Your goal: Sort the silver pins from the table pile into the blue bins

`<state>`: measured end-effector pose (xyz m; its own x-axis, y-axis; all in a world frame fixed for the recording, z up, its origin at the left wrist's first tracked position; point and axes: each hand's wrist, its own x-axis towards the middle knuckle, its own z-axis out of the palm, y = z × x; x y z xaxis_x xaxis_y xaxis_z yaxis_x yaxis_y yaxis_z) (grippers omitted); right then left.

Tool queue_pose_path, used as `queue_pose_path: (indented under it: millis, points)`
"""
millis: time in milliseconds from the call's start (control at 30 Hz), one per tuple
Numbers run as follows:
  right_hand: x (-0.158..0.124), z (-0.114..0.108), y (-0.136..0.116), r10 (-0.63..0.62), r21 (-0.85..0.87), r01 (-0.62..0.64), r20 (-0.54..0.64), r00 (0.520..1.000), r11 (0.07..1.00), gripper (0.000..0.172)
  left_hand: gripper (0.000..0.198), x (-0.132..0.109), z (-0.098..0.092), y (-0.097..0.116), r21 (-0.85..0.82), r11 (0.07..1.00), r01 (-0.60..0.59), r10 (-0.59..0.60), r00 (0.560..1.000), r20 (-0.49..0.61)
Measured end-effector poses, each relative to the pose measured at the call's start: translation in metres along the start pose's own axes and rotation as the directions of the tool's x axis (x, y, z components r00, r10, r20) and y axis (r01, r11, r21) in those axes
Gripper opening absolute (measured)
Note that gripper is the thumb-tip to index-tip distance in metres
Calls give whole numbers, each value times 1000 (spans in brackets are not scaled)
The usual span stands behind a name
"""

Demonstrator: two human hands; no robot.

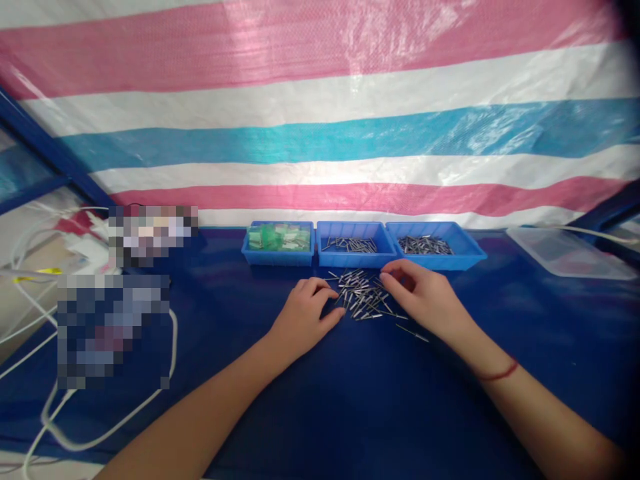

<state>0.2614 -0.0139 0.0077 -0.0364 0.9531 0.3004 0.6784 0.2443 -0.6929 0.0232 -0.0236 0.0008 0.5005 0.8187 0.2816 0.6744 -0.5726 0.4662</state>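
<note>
A loose pile of silver pop rivets (363, 293) lies on the dark blue table. My left hand (305, 317) rests at the pile's left edge, its thumb and fingers apart. Over on the pile's right side, my right hand (423, 297) has its thumb and index fingertips brought together; what is between them is too small to make out. One stray pop rivet (413, 333) lies below the right hand. Behind the pile, the middle blue bin (357, 259) and the right blue bin (445, 262) hold more rivets.
The left blue bin (279, 257) contains green-and-clear plastic packets (280, 237). A clear plastic lid (565, 253) lies at the right. White cables (173, 347) loop across the left side near blurred items. A striped plastic sheet (320, 140) hangs behind the table.
</note>
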Motion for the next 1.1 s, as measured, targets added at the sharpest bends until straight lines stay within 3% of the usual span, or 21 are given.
queue_pose_path:
  millis: [133,500,767,1100]
  points:
    - [-11,13,-18,-113,-105,119,67,991,987,19,17,0,1,0,61,997,-42,42,999,12]
    - [-15,20,-20,-150,-134,166,120,981,977,18,19,6,-3,1,223,974,-39,23,997,74]
    - [-21,31,-18,-258,-253,296,176,950,921,31,19,2,-1,3,185,983,-16,5,998,58]
    - [-19,29,-17,-269,-234,324,239,933,917,18,33,1,-4,3,133,989,-58,45,994,103]
